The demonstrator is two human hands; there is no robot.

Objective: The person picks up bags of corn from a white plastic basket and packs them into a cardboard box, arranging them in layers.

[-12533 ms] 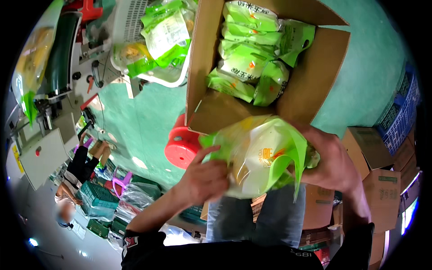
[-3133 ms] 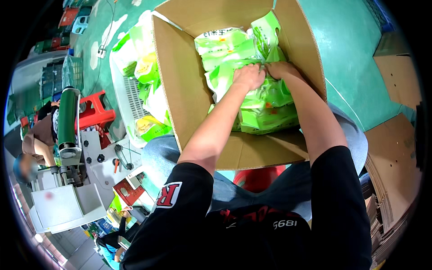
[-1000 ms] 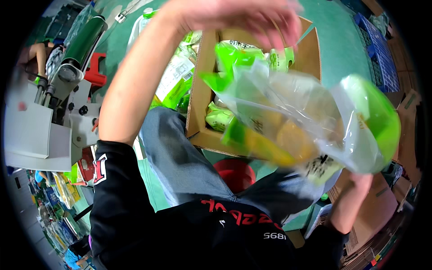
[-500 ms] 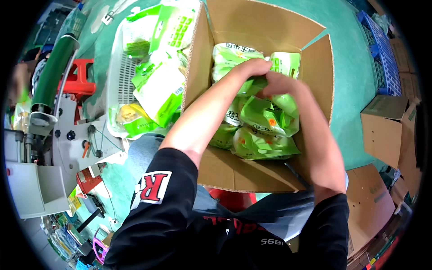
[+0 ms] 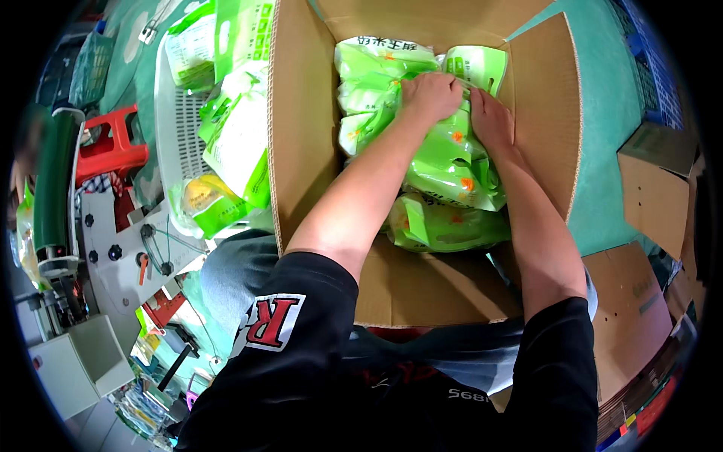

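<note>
Inside the open cardboard box (image 5: 305, 128) lie several shiny green-and-white plastic food bags. My left hand (image 5: 433, 96) reaches in from the left, its fingers curled onto the top of a green plastic bag (image 5: 452, 139) in the middle. On the same bag's right side is my right hand (image 5: 491, 120), fingers bent against its upper edge, close to the box's right wall. Both hands' fingertips are partly hidden. Another bag (image 5: 450, 224) lies flat nearer me, and one more (image 5: 476, 66) stands against the far right corner.
Left of the box, a white plastic basket (image 5: 179, 135) holds more green-and-white bags. Beyond it are a red stool (image 5: 113, 143) and a grey machine with knobs (image 5: 120, 260). Cardboard boxes (image 5: 654, 200) and a blue crate (image 5: 651, 68) stand at the right.
My hands have drawn apart a little, the right one settling along the bag's right side. The middle bag now lies flatter among the others. The view has shifted slightly.
</note>
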